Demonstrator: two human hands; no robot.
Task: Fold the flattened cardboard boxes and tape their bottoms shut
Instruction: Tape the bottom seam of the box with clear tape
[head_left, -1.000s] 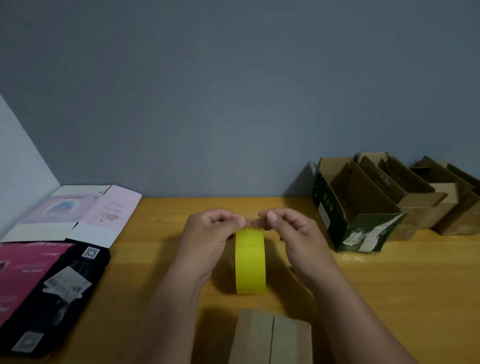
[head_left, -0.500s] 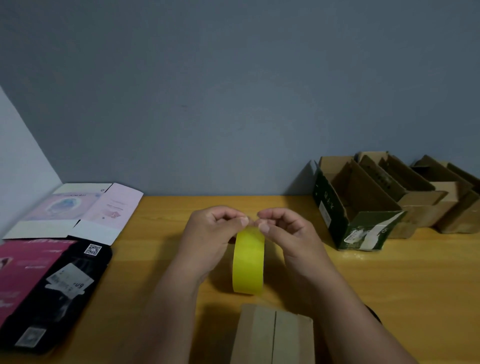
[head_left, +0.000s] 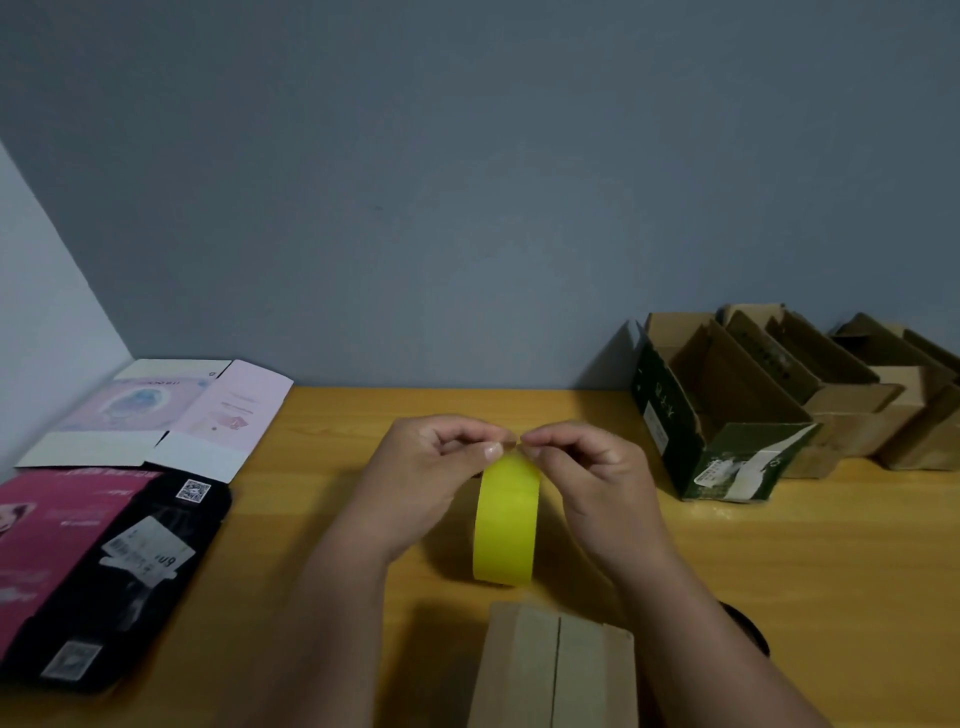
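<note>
Bottom centre of the frame: folded cardboard box (head_left: 558, 670), plain brown, upturned, two flaps meeting in a straight dark seam; untaped so far.

Just above it, mid-frame: roll of yellow tape (head_left: 505, 525), held on edge over the table (head_left: 779, 582), broad matte band facing the camera. Left hand (head_left: 415, 483) holds the roll, fingers curled over its top. Right hand (head_left: 592, 478) pinches at the top edge with thumb and forefinger tips, other fingers curled; the two hands nearly touch. Whether a free end is lifted cannot be told.

Step in hand, as judged: finding and peeling the tape end. Advice: steady the roll with the left hand, scrape with a nail, peel square to avoid a tear, then draw out enough to span the seam.

Left edge: flat printed boxes (head_left: 119, 545), pink, black and pale, unfolded.

Upper right, by the wall: finished boxes (head_left: 727, 415) in a row.
</note>
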